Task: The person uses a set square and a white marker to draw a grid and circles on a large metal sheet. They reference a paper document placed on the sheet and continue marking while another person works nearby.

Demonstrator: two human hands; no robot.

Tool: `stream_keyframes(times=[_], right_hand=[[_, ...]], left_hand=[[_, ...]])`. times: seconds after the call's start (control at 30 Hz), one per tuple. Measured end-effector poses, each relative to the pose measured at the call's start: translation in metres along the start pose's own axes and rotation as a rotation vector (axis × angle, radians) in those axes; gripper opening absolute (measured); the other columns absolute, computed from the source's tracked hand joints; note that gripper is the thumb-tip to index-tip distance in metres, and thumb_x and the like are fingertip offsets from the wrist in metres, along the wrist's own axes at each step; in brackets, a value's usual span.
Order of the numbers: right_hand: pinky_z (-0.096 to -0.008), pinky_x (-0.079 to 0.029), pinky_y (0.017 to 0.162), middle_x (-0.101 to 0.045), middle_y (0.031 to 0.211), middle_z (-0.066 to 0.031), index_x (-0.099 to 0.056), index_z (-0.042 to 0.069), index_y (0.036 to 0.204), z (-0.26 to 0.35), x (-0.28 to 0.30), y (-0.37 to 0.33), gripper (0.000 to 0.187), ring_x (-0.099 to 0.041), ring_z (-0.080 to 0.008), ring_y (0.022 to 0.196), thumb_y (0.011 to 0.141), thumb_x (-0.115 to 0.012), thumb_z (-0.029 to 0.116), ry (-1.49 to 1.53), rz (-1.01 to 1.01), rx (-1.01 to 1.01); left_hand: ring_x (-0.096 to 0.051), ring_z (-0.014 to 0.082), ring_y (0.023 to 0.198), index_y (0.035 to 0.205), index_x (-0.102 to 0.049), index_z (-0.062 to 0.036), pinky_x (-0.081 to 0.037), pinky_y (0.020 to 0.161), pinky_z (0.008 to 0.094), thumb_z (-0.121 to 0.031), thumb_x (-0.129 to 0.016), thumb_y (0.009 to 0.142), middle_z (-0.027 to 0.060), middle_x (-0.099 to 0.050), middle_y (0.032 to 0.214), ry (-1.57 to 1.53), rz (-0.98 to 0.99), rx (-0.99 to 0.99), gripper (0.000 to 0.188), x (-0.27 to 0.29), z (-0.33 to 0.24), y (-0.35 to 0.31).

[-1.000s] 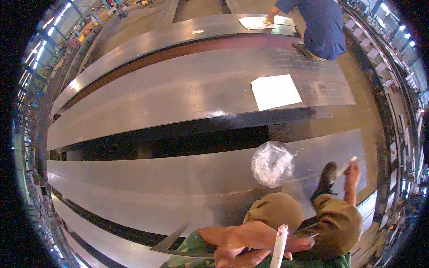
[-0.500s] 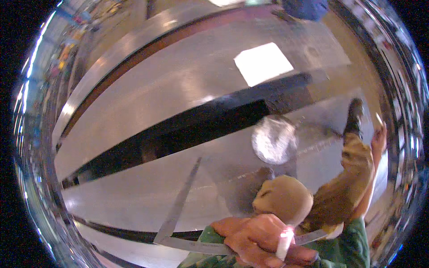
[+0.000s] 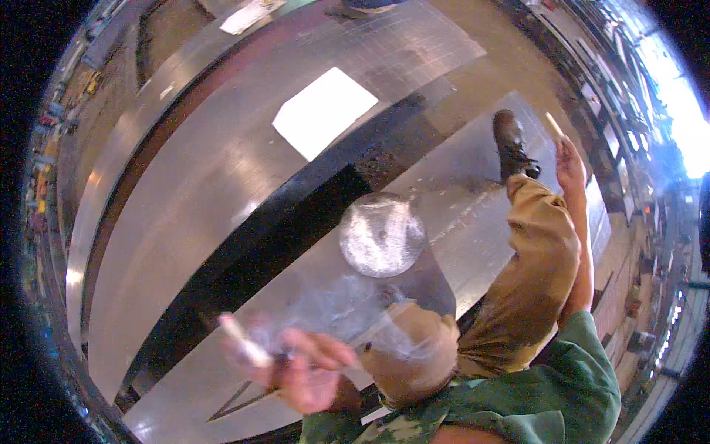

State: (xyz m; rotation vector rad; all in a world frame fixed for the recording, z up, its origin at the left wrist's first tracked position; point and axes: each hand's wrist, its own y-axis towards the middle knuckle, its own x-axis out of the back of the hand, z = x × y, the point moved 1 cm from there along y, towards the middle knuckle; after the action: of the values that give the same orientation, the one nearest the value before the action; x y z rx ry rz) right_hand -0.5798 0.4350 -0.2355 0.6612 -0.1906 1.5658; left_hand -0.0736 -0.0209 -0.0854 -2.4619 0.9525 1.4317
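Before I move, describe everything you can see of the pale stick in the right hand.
The pale stick is slim, straight and cream-coloured, chalk-like in look. It slants up and left from the right hand, which grips and hides its lower end. Its upper tip sticks out clear of the hand.

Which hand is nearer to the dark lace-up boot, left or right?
Right. The right hand, holding a pale stick, is close to the boot, just right of it in the picture; the left hand is much farther off, toward the lower left.
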Motion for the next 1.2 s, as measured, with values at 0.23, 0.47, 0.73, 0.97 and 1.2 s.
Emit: stream_keyframes(times=[0.23, 0.47, 0.73, 0.97, 1.2], right_hand=[[-0.0275, -0.048, 0.079, -0.062, 0.096, 0.0010, -0.063, 0.008, 0.118, 0.077, -0.105, 0.043, 0.027, -0.058, -0.0116, 0.088, 0.092, -0.065, 0.015, 0.714, 0.196, -0.559], [-0.0277, -0.044, 0.071, -0.063, 0.092, 0.0047, -0.066, 0.015, 0.104, 0.016, -0.166, 0.142, 0.022, -0.057, -0.0099, 0.085, 0.086, -0.071, 0.027, 0.497, 0.361, -0.681], [-0.0302, -0.051, 0.068, -0.063, 0.095, -0.0055, -0.055, 0.007, 0.116, -0.092, -0.255, 0.205, 0.027, -0.061, -0.0150, 0.082, 0.090, -0.063, 0.011, 0.491, 0.738, -0.600], [-0.0242, -0.046, 0.061, -0.058, 0.086, -0.0016, -0.053, 0.006, 0.122, -0.105, -0.332, 0.231, 0.029, -0.054, -0.0113, 0.072, 0.094, -0.056, 0.011, 0.313, 0.940, -0.548], [-0.0217, -0.034, 0.051, -0.052, 0.072, 0.0026, -0.060, 0.008, 0.104, -0.070, -0.340, 0.286, 0.025, -0.045, -0.0059, 0.059, 0.099, -0.055, 0.032, 0.059, 1.087, -0.460]], left_hand=[[-0.049, 0.0382, 0.125, 0.116, -0.060, 0.0022, -0.056, 0.082, 0.0381, 0.012, -0.050, 0.087, 0.0249, -0.029, 0.151, 1.000, -0.262, -0.434, 0.032, 0.088, -0.022, 0.023], [-0.040, 0.0215, 0.093, 0.140, -0.035, -0.0044, -0.045, 0.060, 0.0243, 0.003, -0.053, 0.087, 0.0191, -0.034, 0.149, 0.797, -0.713, -0.365, 0.057, 0.057, 0.013, 0.098], [-0.036, 0.0068, 0.057, 0.142, -0.033, 0.0061, -0.033, 0.046, 0.0166, -0.004, -0.054, 0.088, 0.0200, -0.047, 0.139, 0.661, -0.848, -0.542, 0.059, 0.041, 0.021, 0.139], [-0.035, 0.0038, 0.042, 0.144, -0.026, 0.0094, -0.035, 0.028, 0.0160, 0.003, -0.047, 0.082, 0.0310, -0.043, 0.137, 0.811, -0.621, -0.256, 0.066, -0.024, 0.032, 0.130], [-0.032, 0.0059, 0.033, 0.124, -0.048, 0.0167, -0.033, 0.025, 0.0159, -0.007, -0.055, 0.068, 0.0256, -0.059, 0.097, 1.106, -0.973, -0.077, 0.061, -0.095, 0.119, 0.106]])
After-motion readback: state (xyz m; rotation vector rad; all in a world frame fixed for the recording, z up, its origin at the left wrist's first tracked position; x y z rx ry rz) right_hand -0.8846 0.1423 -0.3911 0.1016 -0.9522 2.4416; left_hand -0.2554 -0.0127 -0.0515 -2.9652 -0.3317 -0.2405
